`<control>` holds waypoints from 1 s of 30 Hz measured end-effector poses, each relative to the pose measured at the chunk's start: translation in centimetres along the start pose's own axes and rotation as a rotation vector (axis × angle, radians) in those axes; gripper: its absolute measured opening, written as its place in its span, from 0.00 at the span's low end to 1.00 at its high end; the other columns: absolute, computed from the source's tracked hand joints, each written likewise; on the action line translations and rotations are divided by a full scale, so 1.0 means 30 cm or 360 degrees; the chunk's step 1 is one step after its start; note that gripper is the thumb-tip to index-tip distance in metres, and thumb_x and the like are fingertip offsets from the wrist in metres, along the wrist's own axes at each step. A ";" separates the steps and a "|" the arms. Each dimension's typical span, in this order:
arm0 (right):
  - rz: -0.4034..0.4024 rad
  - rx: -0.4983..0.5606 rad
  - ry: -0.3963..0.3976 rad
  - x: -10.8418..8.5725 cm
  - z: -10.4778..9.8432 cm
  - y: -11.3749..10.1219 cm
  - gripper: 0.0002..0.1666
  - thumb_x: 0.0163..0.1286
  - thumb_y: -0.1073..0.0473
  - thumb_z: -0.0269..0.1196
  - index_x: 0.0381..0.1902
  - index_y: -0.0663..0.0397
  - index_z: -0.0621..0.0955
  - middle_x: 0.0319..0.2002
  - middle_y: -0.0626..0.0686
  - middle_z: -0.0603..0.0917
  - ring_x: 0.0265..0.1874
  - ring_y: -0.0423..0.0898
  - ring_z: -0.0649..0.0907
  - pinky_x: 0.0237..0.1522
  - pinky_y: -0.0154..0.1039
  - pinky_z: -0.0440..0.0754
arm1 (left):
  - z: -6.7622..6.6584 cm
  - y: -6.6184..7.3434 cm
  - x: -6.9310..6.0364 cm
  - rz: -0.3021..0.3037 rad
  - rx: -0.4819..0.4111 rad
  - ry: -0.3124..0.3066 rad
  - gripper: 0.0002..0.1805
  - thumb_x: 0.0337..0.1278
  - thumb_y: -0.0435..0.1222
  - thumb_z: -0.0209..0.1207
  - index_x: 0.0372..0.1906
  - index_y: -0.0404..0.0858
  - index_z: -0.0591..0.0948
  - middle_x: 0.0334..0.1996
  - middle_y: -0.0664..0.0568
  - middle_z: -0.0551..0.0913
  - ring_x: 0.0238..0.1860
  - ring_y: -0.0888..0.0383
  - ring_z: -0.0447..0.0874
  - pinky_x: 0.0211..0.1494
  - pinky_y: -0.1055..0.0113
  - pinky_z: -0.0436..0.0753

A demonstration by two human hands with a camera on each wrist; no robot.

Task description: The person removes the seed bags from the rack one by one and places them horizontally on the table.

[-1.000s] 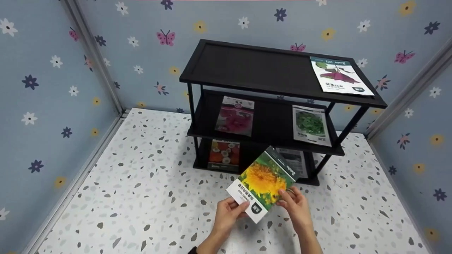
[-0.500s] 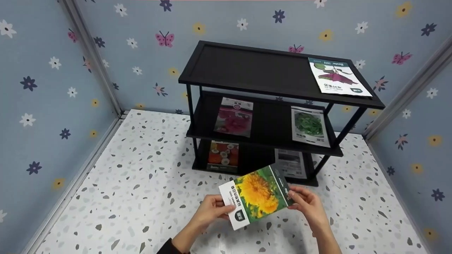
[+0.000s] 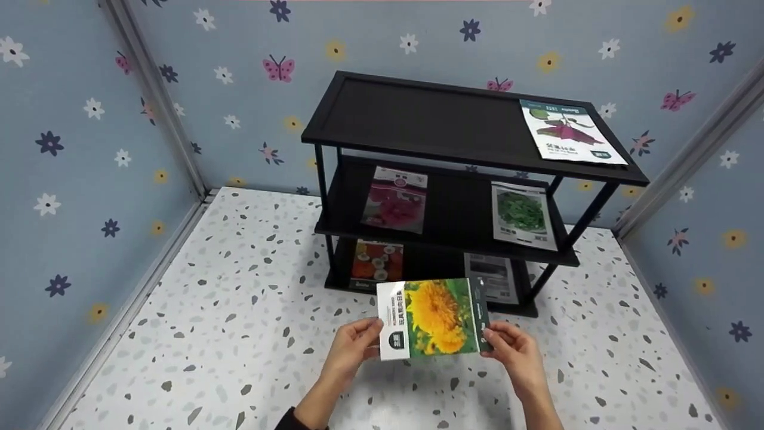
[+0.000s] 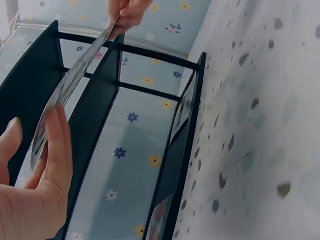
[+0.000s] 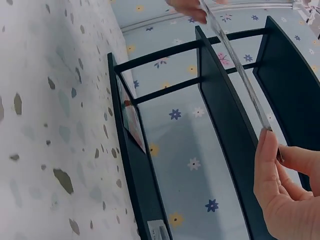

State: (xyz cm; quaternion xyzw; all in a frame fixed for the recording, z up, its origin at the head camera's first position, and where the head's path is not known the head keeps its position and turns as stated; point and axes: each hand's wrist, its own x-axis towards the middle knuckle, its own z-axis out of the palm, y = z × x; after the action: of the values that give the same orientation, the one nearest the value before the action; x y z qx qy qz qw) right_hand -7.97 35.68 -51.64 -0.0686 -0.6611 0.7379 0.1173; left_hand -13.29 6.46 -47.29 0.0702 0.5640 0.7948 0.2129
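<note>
The step in hand looks like lining up a flat, shiny packet with a big yellow flower, a white end and a dark green end [image 3: 439,319]. It is up in the air, lying sideways, in front of a black rack with three shelves [image 3: 430,116], which sits at 12 o'clock from it.

The right hand [image 3: 518,352] pinches the dark end at 3 o'clock. The left hand [image 3: 347,349] is at the white end at 9 o'clock, fingers against the back. Its thumb looks lifted off, so I cannot tell if it grips.

The next move seems to call for a firm hold on both ends. Then, I think, a lift toward 12 o'clock would suit, keeping away from the white packet with a purple plant picture [image 3: 571,136] at 1 o'clock.
</note>
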 end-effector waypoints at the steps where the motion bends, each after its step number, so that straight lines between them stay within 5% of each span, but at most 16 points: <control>1: -0.0004 0.0032 0.0031 0.016 -0.019 0.053 0.16 0.59 0.63 0.61 0.42 0.69 0.75 0.33 0.60 0.80 0.29 0.48 0.81 0.27 0.40 0.82 | 0.014 -0.008 -0.002 0.0013 -0.0038 0.0077 0.25 0.58 0.39 0.54 0.52 0.21 0.69 0.38 0.41 0.81 0.35 0.56 0.81 0.38 0.66 0.80; 4: 0.0047 0.0089 0.0171 0.060 -0.064 0.198 0.19 0.58 0.61 0.63 0.44 0.67 0.75 0.37 0.63 0.80 0.31 0.51 0.81 0.29 0.43 0.82 | 0.065 -0.049 -0.006 0.0056 -0.0173 0.0246 0.28 0.56 0.39 0.56 0.54 0.21 0.66 0.41 0.41 0.79 0.37 0.56 0.80 0.41 0.65 0.79; 7: 0.0093 0.0191 0.0279 0.069 -0.050 0.242 0.22 0.56 0.61 0.64 0.45 0.69 0.74 0.37 0.65 0.78 0.31 0.53 0.81 0.29 0.44 0.81 | 0.116 -0.122 0.008 0.0079 -0.0244 0.0352 0.29 0.52 0.39 0.59 0.53 0.23 0.67 0.42 0.41 0.78 0.39 0.54 0.79 0.44 0.61 0.79; 13: 0.0108 0.0280 0.0425 0.048 0.028 0.247 0.27 0.52 0.58 0.67 0.45 0.69 0.73 0.37 0.66 0.78 0.32 0.54 0.80 0.31 0.45 0.81 | 0.149 -0.419 0.149 0.0230 -0.0411 0.0411 0.25 0.49 0.41 0.62 0.49 0.29 0.72 0.41 0.40 0.78 0.40 0.48 0.80 0.42 0.59 0.79; 16: 0.0107 0.0297 0.0484 0.035 0.072 0.246 0.27 0.50 0.56 0.69 0.44 0.67 0.74 0.36 0.65 0.78 0.33 0.53 0.80 0.32 0.45 0.81 | 0.175 -0.497 0.194 0.0210 -0.0526 0.0518 0.27 0.44 0.41 0.65 0.48 0.30 0.73 0.40 0.38 0.78 0.39 0.45 0.80 0.40 0.57 0.80; 25: 0.0108 0.0398 0.0506 0.012 0.151 0.251 0.25 0.53 0.59 0.66 0.44 0.69 0.73 0.35 0.64 0.78 0.32 0.51 0.80 0.32 0.43 0.81 | 0.227 -0.543 0.209 0.0436 -0.0594 0.0725 0.22 0.47 0.39 0.63 0.45 0.30 0.75 0.37 0.36 0.79 0.34 0.42 0.81 0.36 0.55 0.80; 28: 0.0124 0.0374 0.0500 0.009 0.156 0.257 0.26 0.52 0.58 0.67 0.44 0.68 0.73 0.37 0.65 0.78 0.34 0.53 0.80 0.33 0.45 0.81 | 0.222 -0.538 0.202 0.0507 -0.0527 0.0767 0.19 0.48 0.40 0.62 0.43 0.31 0.76 0.35 0.38 0.81 0.31 0.43 0.81 0.34 0.56 0.81; 30: 0.0157 0.0366 0.0483 0.008 0.154 0.259 0.25 0.52 0.58 0.67 0.44 0.68 0.73 0.38 0.66 0.77 0.35 0.54 0.80 0.35 0.47 0.80 | 0.222 -0.488 0.172 0.0620 -0.0471 0.0724 0.15 0.50 0.37 0.61 0.41 0.30 0.76 0.33 0.39 0.81 0.28 0.46 0.82 0.32 0.58 0.81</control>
State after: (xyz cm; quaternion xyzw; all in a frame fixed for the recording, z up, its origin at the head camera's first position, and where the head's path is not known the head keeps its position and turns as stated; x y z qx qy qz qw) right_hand -10.04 30.53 -58.80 -0.1976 -0.5431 0.7945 0.1865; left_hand -11.79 18.38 -59.17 -0.0341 0.4516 0.8891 -0.0666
